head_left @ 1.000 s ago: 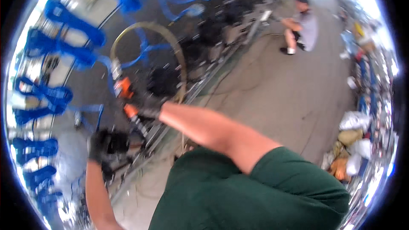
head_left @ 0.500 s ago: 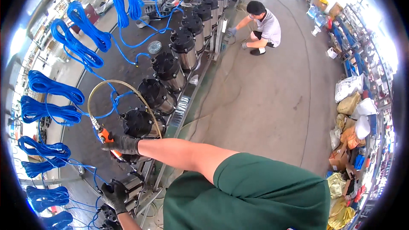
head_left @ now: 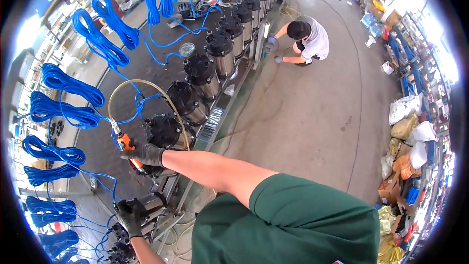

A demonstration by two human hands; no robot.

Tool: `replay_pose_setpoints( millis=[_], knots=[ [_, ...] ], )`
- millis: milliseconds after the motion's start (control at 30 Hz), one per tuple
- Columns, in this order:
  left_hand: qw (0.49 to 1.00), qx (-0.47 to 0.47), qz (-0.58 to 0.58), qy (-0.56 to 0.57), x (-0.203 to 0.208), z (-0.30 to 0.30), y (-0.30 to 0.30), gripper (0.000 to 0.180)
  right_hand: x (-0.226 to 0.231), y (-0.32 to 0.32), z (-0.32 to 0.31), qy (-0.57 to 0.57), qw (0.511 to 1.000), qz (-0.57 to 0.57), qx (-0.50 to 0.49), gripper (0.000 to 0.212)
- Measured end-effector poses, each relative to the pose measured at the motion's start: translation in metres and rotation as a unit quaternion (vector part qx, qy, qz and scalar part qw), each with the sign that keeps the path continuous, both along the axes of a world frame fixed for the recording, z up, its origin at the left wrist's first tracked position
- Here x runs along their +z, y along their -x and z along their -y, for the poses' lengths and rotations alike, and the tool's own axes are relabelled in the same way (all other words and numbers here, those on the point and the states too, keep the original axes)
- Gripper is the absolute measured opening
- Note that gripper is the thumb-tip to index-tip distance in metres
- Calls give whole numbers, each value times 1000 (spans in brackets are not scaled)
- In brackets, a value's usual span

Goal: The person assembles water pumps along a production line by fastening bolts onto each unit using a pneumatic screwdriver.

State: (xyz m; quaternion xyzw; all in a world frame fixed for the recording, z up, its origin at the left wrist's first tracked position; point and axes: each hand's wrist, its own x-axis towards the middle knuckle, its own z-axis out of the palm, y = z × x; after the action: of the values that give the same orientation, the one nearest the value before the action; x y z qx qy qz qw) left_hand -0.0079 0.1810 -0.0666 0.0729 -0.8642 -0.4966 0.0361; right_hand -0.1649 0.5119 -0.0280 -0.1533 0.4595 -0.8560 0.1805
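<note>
My right hand point(head_left: 146, 153), in a dark glove, grips an orange air tool point(head_left: 126, 142). A clear yellowish hose point(head_left: 141, 81) loops up from the tool's metal fitting and back down. The tool's lower end points down beside a black-topped steel pump point(head_left: 163, 129); its tip is hidden. Lower left, my gloved left hand point(head_left: 129, 217) is closed at the end of a blue cable point(head_left: 116, 188), next to a pump lying on its side point(head_left: 155, 200) that it partly hides. Whether its fingers also touch the pump I cannot tell.
Several more pumps point(head_left: 199, 70) line the dark bench point(head_left: 161, 80). Coiled blue cables point(head_left: 63, 112) hang along the left. A person point(head_left: 312, 39) crouches on the floor beyond the bench. Sacks and boxes point(head_left: 405, 127) stand along shelves at the right; a thin cord point(head_left: 358, 93) crosses the floor.
The view has shifted a little, so bench and pumps sit slightly lower and further right. Both hands keep their holds. The crouching person has lowered their head.
</note>
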Motion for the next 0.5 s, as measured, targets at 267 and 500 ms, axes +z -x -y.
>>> replay_pose_setpoints(
  millis=[267, 500],
  knots=[
    [976, 64, -46, 201, 4, -19, -1, 48, 16, -9, -12, -18, 999, -9, -43, 40],
    [989, 92, -76, 83, -36, 20, 6, 28, 46, -54, -6, 0, 1000, -15, -25, 33]
  ],
)
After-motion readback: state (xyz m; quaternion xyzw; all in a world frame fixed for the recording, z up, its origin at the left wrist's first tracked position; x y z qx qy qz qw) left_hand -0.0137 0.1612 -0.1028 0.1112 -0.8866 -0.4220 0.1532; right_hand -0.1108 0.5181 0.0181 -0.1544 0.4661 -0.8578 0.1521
